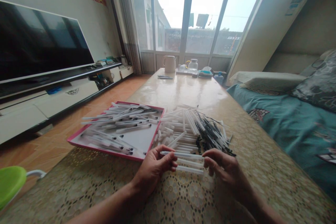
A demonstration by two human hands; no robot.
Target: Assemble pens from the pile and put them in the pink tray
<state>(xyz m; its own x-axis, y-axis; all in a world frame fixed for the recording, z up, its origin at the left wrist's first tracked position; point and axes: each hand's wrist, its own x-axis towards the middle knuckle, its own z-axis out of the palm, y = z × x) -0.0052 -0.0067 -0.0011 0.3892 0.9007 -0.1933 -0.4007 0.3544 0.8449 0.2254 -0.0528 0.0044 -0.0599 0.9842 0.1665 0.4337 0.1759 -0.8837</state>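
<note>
Several white pen barrels [189, 163] lie side by side between my two hands, above the patterned tabletop. My left hand [159, 161] is closed, thumb and fingers pinching the left end of the top barrel. At the right ends of the barrels, my right hand [223, 166] has its fingers curled and closed around the tips. Just beyond the hands are a pile of white barrels and caps [174, 126] and a heap of dark refills [214, 131]. To the left, a pink-rimmed tray [153, 134] holds many pens [126, 115] with dark ends.
The long table [181, 91] bears a beige pitcher [169, 63], a glass jar [193, 65] and a tissue pack [205, 72] at its far end. A green stool [10, 183] stands at lower left, a teal-covered sofa [275, 122] at right.
</note>
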